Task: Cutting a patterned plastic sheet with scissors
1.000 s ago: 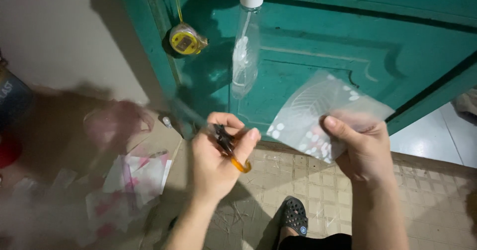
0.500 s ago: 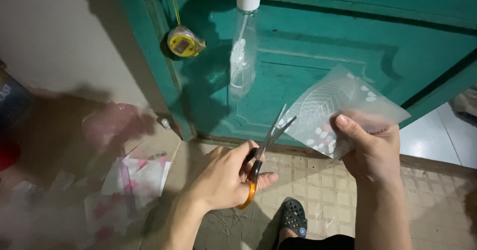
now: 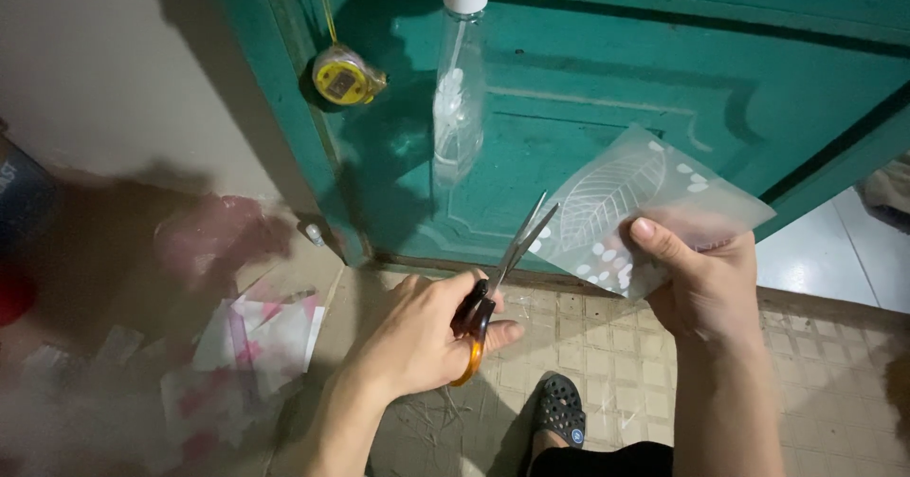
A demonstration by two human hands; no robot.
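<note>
Against teal door [image 3: 588, 88], scissors [image 3: 502, 273] angled up-right toward translucent sheet [image 3: 630, 207].

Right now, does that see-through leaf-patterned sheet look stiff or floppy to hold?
Probably thin and light: the sheet is translucent. It seems fairly self-supporting, standing out flat beyond the right hand pinching one edge. Likely it would flex if pushed.

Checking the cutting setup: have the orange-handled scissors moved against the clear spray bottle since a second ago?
Yes. The orange-handled scissors swung from pointing down-right to pointing up toward the translucent leaf-printed sheet, right of the clear spray bottle.
</note>
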